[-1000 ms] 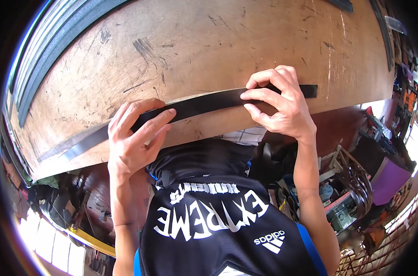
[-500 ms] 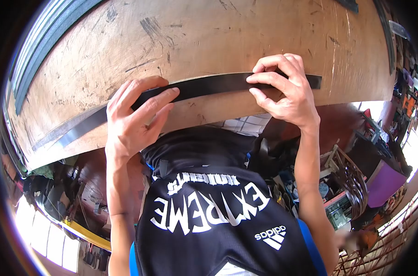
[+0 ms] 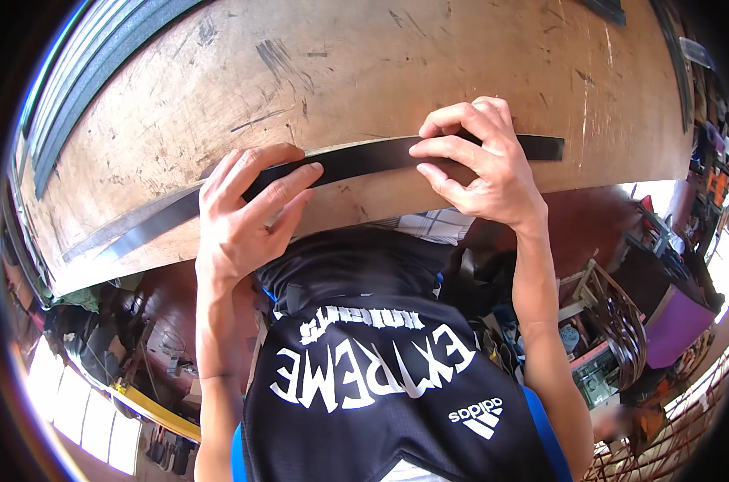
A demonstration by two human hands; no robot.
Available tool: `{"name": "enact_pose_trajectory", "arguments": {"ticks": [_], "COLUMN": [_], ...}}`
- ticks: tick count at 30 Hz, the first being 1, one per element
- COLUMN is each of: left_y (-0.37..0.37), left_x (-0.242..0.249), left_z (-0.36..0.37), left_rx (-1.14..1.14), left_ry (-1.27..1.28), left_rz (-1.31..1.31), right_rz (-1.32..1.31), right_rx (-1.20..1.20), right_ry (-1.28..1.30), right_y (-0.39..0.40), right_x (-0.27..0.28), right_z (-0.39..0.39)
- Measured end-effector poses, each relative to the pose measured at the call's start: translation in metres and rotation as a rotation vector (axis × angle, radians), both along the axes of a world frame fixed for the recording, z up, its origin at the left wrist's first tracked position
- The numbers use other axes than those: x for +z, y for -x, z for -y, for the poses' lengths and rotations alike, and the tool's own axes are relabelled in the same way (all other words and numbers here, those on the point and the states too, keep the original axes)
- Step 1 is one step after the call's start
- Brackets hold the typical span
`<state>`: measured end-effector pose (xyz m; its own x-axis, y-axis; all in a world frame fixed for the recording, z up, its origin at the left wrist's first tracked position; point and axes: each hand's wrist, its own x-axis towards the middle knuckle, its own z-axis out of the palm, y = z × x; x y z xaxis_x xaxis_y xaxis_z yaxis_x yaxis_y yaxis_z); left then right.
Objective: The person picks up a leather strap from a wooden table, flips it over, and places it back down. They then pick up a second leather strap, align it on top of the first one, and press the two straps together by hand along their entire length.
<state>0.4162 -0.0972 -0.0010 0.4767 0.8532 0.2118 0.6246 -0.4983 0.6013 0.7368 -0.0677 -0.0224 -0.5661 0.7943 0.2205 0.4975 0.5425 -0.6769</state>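
Note:
A long, narrow black strip (image 3: 364, 162) lies along the near edge of the wooden table (image 3: 429, 72); the lens makes it look curved. Its left part catches the light and shines. My left hand (image 3: 248, 210) is laid across the strip left of the middle, with curled fingers at its far edge and others over its near side. My right hand (image 3: 485, 165) grips the strip nearer its right end, fingers bent and fingertips on the black surface. The right tip of the strip sticks out past this hand.
Several dark strips (image 3: 99, 76) lie stacked at the table's left. Another dark piece (image 3: 607, 10) lies at the far edge. Below the table on the right are a purple panel (image 3: 676, 321) and cluttered items. A yellow bar (image 3: 157, 414) runs at the lower left.
My right hand has slid left along the strip, nearer to my left hand. My left hand stays at about the same place on it. The whole view has shifted slightly.

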Motion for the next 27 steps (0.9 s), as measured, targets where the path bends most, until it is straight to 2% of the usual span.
{"name": "enact_pose_trajectory", "arguments": {"ticks": [7, 27], "left_y": [-0.002, -0.003], "left_x": [-0.001, -0.001], "left_z": [0.0, 0.0], "left_rx": [0.012, 0.016], "left_ry": [-0.001, 0.008], "left_rz": [0.0, -0.008], "right_rz": [0.017, 0.026], "right_rx": [-0.032, 0.003], "right_ry": [0.074, 0.025], "right_y": [0.001, 0.018], "right_x": [0.003, 0.002], "right_z": [0.004, 0.001]}}
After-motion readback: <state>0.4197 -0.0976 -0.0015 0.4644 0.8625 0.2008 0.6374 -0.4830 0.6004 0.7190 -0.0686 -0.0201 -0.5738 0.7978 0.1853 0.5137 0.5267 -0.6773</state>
